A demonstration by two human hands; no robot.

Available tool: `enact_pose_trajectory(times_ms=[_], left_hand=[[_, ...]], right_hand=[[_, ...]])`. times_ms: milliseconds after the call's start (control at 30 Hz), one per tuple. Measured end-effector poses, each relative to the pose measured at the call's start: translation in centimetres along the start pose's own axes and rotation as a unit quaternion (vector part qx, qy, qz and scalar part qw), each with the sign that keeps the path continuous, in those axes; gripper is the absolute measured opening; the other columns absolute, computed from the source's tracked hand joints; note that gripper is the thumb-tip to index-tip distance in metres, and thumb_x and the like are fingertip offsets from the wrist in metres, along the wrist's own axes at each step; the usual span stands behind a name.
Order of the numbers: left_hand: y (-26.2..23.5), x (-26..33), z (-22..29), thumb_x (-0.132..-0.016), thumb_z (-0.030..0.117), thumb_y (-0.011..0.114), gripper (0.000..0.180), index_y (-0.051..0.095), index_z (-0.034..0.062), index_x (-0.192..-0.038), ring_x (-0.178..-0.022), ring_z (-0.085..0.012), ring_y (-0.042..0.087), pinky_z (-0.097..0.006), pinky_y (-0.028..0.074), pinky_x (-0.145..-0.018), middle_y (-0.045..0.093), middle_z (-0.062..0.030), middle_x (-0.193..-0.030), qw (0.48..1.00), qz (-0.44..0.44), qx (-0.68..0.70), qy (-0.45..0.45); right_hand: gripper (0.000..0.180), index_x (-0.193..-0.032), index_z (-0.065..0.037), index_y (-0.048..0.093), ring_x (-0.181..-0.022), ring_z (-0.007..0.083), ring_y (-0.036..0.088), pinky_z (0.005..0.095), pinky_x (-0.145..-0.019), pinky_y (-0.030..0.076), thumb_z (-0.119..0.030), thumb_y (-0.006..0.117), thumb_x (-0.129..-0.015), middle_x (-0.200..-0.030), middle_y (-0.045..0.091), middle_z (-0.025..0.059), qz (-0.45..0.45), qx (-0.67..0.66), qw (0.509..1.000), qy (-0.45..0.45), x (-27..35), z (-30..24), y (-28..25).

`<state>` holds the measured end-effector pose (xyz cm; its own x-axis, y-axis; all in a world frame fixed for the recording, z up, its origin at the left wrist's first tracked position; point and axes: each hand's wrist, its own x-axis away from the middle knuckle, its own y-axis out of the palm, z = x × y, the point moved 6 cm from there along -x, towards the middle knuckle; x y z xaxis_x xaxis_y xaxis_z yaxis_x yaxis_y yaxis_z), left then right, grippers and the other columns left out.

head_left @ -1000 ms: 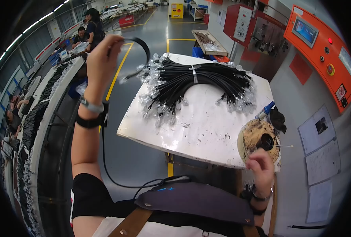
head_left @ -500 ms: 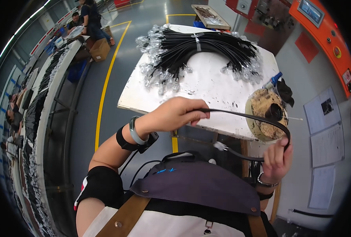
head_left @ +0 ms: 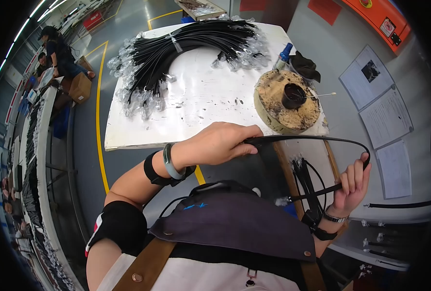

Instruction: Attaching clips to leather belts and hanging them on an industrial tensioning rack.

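In front of my body a black cable [head_left: 317, 137] is stretched in a bow between my two hands. My left hand [head_left: 225, 140] is closed on it just off the table's near edge. My right hand [head_left: 352, 189] pinches its bend, and a loose end with a clear plastic cap [head_left: 282, 200] points back toward my apron. On the white table [head_left: 201, 97] lies a curved, tied bundle of similar cables [head_left: 181, 43] with clear-wrapped ends. A round, stained block [head_left: 266, 99] carries a black cup [head_left: 293, 97] with a thin swab [head_left: 324, 94] across its rim.
Behind the block are a blue bottle [head_left: 283, 56] and a dark cloth [head_left: 306, 67]. More black cables [head_left: 310, 184] lie below right. Paper sheets [head_left: 385, 116] hang on the wall, near an orange machine [head_left: 378, 24]. At left, two people stand near a cardboard box [head_left: 81, 88].
My view has turned right, so the table sits farther left. My hands keep hold of the cable, now beyond the table's near edge, with the right hand farther right.
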<state>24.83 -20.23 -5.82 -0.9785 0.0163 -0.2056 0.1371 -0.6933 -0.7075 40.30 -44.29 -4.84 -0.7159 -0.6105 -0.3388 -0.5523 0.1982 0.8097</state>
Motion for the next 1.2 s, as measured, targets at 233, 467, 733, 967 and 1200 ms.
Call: enact_pose_trajectory(times_ms=[233, 467, 733, 967, 1200], left_hand=[[1.9, -3.2, 1.4, -0.089, 0.008, 0.052, 0.024, 0.052, 0.0043, -0.113, -0.068, -0.0081, 0.049, -0.024, 0.041, -0.063, 0.055, -0.0027, -0.073, 0.983, 0.053, 0.162, -0.071], [6.0, -7.2, 3.8, -0.085, -0.008, 0.042, 0.03, 0.056, 0.0062, -0.108, -0.075, -0.0131, 0.054, -0.028, 0.043, -0.07, 0.056, -0.0062, -0.086, 0.961, 0.112, 0.25, 0.04], [14.8, -12.5, 6.1, -0.08, -0.001, 0.047, 0.023, 0.06, 0.0032, -0.099, -0.083, -0.0238, 0.051, -0.034, 0.041, -0.078, 0.05, -0.0109, -0.085, 0.98, -0.014, 0.167, 0.105], [16.4, -13.8, 7.6, -0.091, 0.017, 0.047, 0.021, 0.057, -0.0012, -0.094, -0.084, -0.0289, 0.047, -0.035, 0.039, -0.079, 0.047, -0.0143, -0.087, 0.976, -0.03, 0.192, 0.1], [15.8, -13.3, 6.3, -0.09, 0.017, 0.049, 0.018, 0.046, 0.0011, -0.082, -0.078, -0.0332, 0.046, -0.039, 0.039, -0.067, 0.041, -0.0143, -0.08, 0.994, 0.052, 0.07, 0.07]], right_hand=[[0.032, -0.117, 0.004, 0.043, -0.044, 0.0043, 0.024, 0.0178, -0.035, 0.024, -0.019, 0.032, -0.099, -0.057, 0.029, -0.0024, 0.046, -0.036, 0.998, 0.009, -0.7, -4.0, -3.4], [0.037, -0.127, 0.005, 0.037, -0.049, 0.005, 0.029, 0.0179, -0.039, 0.028, -0.018, 0.033, -0.098, -0.063, 0.032, -0.0012, 0.045, -0.11, 0.992, -0.039, -1.2, -8.6, -5.5], [0.033, -0.128, 0.001, 0.039, -0.06, 0.0063, 0.035, 0.0181, -0.049, 0.032, -0.011, 0.036, -0.097, -0.081, 0.046, 0.0004, 0.118, 0.005, 0.986, -0.114, -6.5, -9.6, -5.8], [0.031, -0.126, -0.003, 0.042, -0.063, 0.0053, 0.036, 0.0174, -0.052, 0.032, -0.01, 0.039, -0.096, -0.087, 0.049, -0.0002, 0.161, 0.131, 0.961, -0.185, -6.7, -10.0, -6.4], [0.033, -0.126, -0.001, 0.041, -0.064, 0.0059, 0.036, 0.0187, -0.056, 0.032, -0.011, 0.042, -0.094, -0.084, 0.046, -0.0012, 0.166, 0.102, 0.967, -0.167, -6.6, -8.7, -8.5]])
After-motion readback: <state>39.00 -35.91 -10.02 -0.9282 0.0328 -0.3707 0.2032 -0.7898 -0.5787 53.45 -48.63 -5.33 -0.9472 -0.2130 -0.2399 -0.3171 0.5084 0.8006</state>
